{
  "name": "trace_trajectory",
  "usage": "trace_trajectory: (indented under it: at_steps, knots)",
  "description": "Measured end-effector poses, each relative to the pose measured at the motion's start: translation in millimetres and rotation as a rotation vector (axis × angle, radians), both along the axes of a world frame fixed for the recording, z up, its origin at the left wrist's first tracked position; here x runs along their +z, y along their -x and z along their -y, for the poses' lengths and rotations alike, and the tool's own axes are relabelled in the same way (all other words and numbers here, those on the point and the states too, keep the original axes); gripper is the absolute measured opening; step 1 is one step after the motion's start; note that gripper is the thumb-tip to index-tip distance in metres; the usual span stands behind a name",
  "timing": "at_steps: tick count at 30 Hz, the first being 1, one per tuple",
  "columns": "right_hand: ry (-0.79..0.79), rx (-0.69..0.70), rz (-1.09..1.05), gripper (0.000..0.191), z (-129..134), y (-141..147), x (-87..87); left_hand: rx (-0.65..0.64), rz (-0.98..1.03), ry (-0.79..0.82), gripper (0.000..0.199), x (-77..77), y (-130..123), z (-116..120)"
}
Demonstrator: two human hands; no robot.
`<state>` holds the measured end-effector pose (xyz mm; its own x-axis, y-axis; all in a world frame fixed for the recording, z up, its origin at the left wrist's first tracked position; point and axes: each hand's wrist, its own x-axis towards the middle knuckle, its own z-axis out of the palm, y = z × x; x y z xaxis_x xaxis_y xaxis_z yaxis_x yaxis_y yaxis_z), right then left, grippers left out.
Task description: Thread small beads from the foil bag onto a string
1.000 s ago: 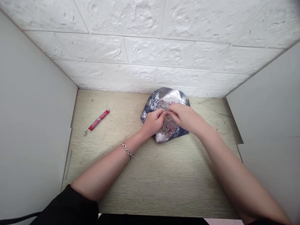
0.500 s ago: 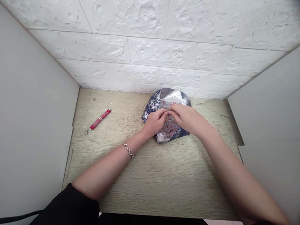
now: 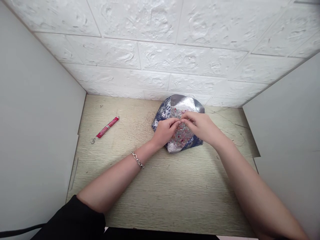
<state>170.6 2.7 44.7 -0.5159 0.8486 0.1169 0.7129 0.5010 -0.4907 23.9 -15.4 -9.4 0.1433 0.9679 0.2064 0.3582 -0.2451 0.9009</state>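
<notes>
A silver and blue patterned pouch or sheet (image 3: pixel 183 100) lies at the back of the wooden table, with many small red, pink, clear and grey beads (image 3: pixel 178 136) on it. Over the beads, my left hand (image 3: pixel 165 131) pinches thumb and forefinger together. My right hand (image 3: pixel 196 123) is also pinched, its fingertips meeting those of my left hand. Whatever sits between the fingertips is too small to make out. A bracelet (image 3: pixel 137 160) circles my left wrist.
On the left of the table (image 3: pixel 150 190) lies a red tube-like packet (image 3: pixel 107 127) with small silvery pieces (image 3: pixel 93 141) at its lower end. Thin wires or threads (image 3: pixel 235 133) lie at the right. A white brick-pattern wall (image 3: pixel 160 55) stands behind, with pale panels on both sides.
My right hand's fingers have shifted slightly, and a little more of the beads shows beneath it. Both hands stay together over the beads.
</notes>
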Motion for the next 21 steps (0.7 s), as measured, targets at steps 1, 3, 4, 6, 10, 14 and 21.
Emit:
trace_trajectory:
  at_steps: [1, 3, 4, 6, 10, 14, 21]
  knots:
    - [0.002, 0.0, -0.018, 0.014, -0.3, -0.1, -0.6, -0.002, 0.015, 0.009, 0.025, -0.6, 0.1, 0.0]
    - [-0.001, 0.006, -0.05, 0.014, -0.9, -0.6, -1.9, -0.009, 0.048, 0.028, 0.025, -1.6, 0.2, -0.2]
    - [-0.005, 0.009, -0.061, 0.014, -1.1, -1.1, -2.5, -0.014, 0.063, 0.036, 0.025, -1.8, 0.3, -0.3]
    - [-0.014, 0.015, -0.073, 0.014, -1.5, -2.4, -3.6, -0.023, 0.085, 0.043, 0.024, -2.0, 0.6, -0.4]
    - [-0.025, 0.022, -0.087, 0.014, -2.4, -4.7, -4.9, -0.05, 0.099, 0.055, 0.023, -1.6, 0.7, -0.4]
    - [-0.035, 0.0, -0.107, 0.015, -3.8, -5.2, -6.4, -0.058, 0.126, 0.08, 0.027, -3.4, 0.4, -1.3]
    - [-0.027, 0.002, -0.123, 0.015, -4.4, -5.4, -8.9, -0.042, 0.144, 0.09, 0.043, -10.1, 0.0, -3.2]
